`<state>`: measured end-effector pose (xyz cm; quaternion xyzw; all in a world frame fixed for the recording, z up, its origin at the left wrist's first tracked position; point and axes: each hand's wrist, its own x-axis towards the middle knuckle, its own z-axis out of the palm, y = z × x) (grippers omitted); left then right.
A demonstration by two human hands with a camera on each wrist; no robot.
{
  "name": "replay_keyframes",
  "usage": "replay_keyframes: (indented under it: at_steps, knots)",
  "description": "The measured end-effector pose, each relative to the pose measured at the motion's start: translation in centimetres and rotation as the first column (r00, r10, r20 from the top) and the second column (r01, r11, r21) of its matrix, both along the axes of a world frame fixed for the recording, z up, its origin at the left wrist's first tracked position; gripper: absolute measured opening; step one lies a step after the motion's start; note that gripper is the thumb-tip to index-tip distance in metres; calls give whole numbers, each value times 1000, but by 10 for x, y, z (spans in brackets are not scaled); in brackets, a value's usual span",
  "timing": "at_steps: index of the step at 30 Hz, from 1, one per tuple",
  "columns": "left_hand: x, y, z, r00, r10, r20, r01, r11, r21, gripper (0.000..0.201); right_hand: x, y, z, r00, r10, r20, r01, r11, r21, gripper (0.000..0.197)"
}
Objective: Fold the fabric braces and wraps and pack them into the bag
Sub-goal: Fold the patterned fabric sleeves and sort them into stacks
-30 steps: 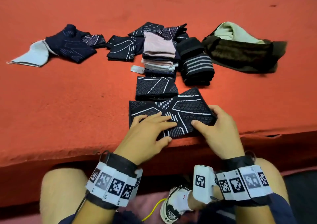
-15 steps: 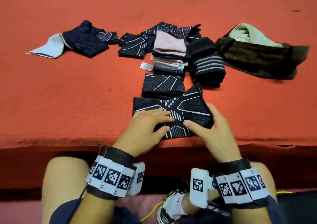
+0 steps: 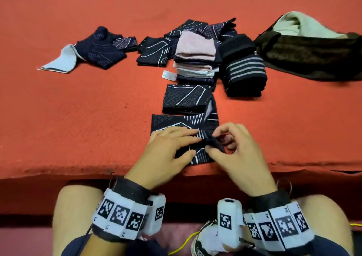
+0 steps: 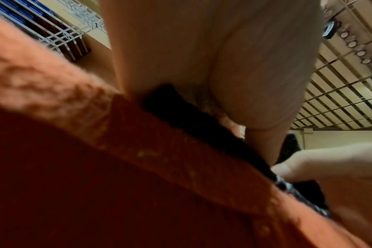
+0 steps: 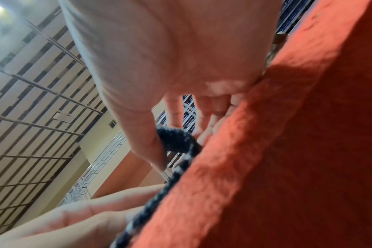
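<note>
Left hand point(image 3: 172, 146) flat, fingers straight, pinning patterned brace point(image 3: 166, 121) at near edge of red table point(image 3: 78, 118); right hand point(image 3: 233, 148) pinching its right end, now raised and swung leftward versus a second ago. Fold half made; bag point(image 3: 305, 56) lies far right, not yet loaded.

the table point(image 3: 78, 118) is covered in orange-red felt. near its front edge lies a dark patterned brace point(image 3: 166, 121), with a folded one point(image 3: 186, 99) just behind it. further back stand a pink-topped stack point(image 3: 195, 56) and a black striped stack point(image 3: 244, 69). loose dark braces point(image 3: 98, 50) lie far left; an olive bag point(image 3: 303, 56) lies far right.
</note>
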<state>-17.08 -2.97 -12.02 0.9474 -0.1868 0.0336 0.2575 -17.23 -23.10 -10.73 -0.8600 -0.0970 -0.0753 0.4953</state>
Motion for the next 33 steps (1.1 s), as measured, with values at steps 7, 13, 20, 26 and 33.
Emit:
replay_keyframes:
  at_steps: [7,13,20,26,33]
  knots:
    - [0,9,4,1000,17,-19,-21,974,-227,38,3,4,-6,998,-55,-9,56,996,72,23]
    - [-5,15,22,986,107,-128,-163,779,-606,36,-1,22,5,988,102,113,-104,995,5,27]
    - [-3,33,11,960,200,-195,-277,772,-572,34,-5,41,-4,959,284,-24,-282,932,-230,28]
    - [2,46,6,934,268,-236,-357,718,-597,62,2,22,2,973,232,-5,-231,967,-105,23]
    - [3,54,5,935,333,-122,-352,829,-435,42,0,25,-2,983,182,-12,-182,971,-153,32]
